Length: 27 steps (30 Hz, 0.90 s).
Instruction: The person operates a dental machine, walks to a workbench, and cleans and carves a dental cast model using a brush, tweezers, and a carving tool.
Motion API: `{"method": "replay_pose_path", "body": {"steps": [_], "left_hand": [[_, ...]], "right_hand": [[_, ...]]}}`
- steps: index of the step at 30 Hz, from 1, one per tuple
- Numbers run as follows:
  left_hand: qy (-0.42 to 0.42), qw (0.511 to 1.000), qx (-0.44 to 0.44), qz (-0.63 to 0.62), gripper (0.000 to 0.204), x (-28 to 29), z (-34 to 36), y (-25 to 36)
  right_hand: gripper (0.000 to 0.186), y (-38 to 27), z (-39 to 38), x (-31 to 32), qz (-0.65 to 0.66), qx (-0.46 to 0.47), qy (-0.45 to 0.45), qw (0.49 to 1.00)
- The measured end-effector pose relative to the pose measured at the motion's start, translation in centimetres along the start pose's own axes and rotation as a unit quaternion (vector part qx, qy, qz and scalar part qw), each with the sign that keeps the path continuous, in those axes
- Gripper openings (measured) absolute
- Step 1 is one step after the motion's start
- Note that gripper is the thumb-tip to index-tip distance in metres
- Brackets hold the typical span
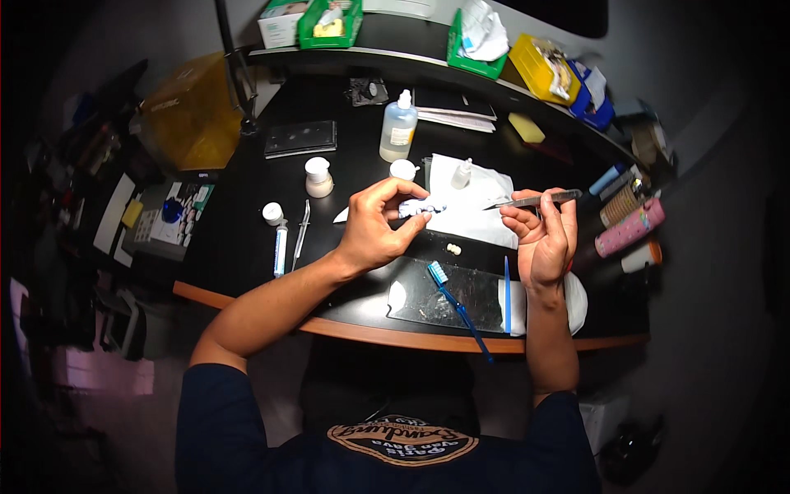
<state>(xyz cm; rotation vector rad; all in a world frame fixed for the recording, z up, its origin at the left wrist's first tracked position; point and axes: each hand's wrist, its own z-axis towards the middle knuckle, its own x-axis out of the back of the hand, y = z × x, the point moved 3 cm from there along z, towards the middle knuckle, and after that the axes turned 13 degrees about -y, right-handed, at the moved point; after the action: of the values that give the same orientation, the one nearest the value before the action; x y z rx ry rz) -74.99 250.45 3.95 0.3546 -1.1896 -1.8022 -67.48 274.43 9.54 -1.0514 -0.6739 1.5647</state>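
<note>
The left hand [380, 224] pinches a small white-and-blue piece [421, 207] between thumb and fingers, above the desk [230, 226] — the right hand [543, 240] grips a slim metallic tool [543, 198], its tip pointing toward the piece but apart from it. A blue toothbrush [458, 306] lies nearer the wooden edge [387, 333].

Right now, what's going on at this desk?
A person works with both bare hands. The left hand pinches a small blue-and-white piece between its fingers; the right holds a slim tool, tip toward the piece but apart from it. A toothbrush lies across a dark slab, its handle past the desk edge.
</note>
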Motion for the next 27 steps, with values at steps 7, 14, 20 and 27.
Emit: {"method": "replay_pose_path", "body": {"steps": [7, 14, 20, 27], "left_hand": [[0.019, 1.000, 0.018, -0.008, 0.027, 0.1, -0.3, 0.7], [0.008, 0.998, 0.042, -0.045, 0.025, -0.4, -0.3, 0.3], [0.001, 0.995, 0.023, -0.092, 0.028, -0.8, 0.1, 0.4], [-0.003, 0.994, 0.040, -0.101, 0.029, -0.9, 0.0, 0.2]], "right_hand": [[0.023, 1.4, 0.3, -3.1, 0.040, 0.054, -0.100, 0.993], [0.017, 3.1, -1.5, -4.2, -0.235, 0.133, -0.156, 0.950], [0.016, 4.3, -1.9, -3.5, -0.237, 0.144, -0.128, 0.952], [0.020, 5.1, -2.2, -4.0, -0.314, 0.164, -0.149, 0.923]]}}
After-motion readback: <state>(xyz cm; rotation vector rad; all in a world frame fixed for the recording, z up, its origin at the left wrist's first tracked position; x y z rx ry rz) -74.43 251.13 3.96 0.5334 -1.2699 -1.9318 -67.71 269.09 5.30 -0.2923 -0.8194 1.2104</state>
